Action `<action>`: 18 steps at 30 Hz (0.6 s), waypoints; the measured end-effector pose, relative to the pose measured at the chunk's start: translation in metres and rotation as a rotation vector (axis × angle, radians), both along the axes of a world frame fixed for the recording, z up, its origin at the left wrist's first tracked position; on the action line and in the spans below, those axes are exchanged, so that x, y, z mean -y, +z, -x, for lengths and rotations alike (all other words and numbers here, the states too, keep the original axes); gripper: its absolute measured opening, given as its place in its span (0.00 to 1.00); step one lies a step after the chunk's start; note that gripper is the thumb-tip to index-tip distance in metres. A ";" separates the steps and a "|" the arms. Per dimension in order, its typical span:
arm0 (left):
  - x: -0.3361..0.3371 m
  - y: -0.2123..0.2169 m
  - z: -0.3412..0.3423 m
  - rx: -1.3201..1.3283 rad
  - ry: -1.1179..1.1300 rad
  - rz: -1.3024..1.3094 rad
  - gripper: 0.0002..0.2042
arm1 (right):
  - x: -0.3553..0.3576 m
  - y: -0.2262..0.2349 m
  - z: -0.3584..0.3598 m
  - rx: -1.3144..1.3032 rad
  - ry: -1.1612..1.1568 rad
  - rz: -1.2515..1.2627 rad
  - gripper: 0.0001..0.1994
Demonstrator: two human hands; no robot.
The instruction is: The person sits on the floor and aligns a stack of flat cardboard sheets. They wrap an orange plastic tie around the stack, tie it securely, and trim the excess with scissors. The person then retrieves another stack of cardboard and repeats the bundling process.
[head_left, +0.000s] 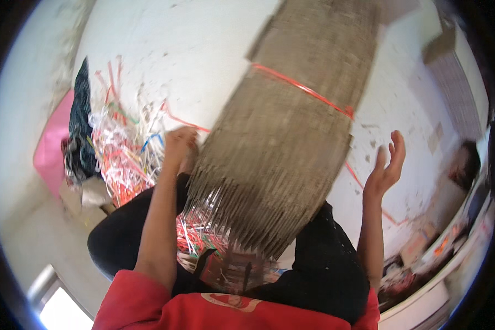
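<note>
— So, nearest the camera I see the red sleeves and dark-trousered knees (324,264), and between them a loose tangle of coloured plastic strips (195,236).

— And the hands?

— I read the left hand (179,144) as curled against the near-left edge of the tied bundle of flat cardboard sheets (291,126); its fingers look closed, but the blur keeps me from saying they truly clamp it. The right hand (388,165) is off the bundle, fingers spread and apart, palm facing it.

— Where's the bundle?

— Tilted up over the lap, an orange strap (302,88) crossing it.

— Which step, you think?

— My judgement: tipping or turning the strapped stack. Next calls for the right hand to meet the far edge and steady it.

— Beyond?

— A bigger heap of strips (121,148) on the pale floor (192,38) and more cardboard (456,88) far right.
</note>
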State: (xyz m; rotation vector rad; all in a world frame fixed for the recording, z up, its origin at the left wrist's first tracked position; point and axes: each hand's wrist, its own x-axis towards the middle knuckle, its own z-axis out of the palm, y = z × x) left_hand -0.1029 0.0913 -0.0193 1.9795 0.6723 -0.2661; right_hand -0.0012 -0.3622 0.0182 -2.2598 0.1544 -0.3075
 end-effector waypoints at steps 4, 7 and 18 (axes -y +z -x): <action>0.024 -0.032 0.053 -0.158 -0.104 0.222 0.09 | -0.113 0.063 -0.007 -0.155 1.115 0.458 0.40; 0.027 -0.024 0.036 -0.285 0.008 0.441 0.10 | -0.168 0.055 0.009 0.231 1.466 0.388 0.39; 0.012 -0.103 0.008 -0.362 0.633 -0.027 0.17 | -0.232 0.019 0.018 0.137 1.642 0.468 0.26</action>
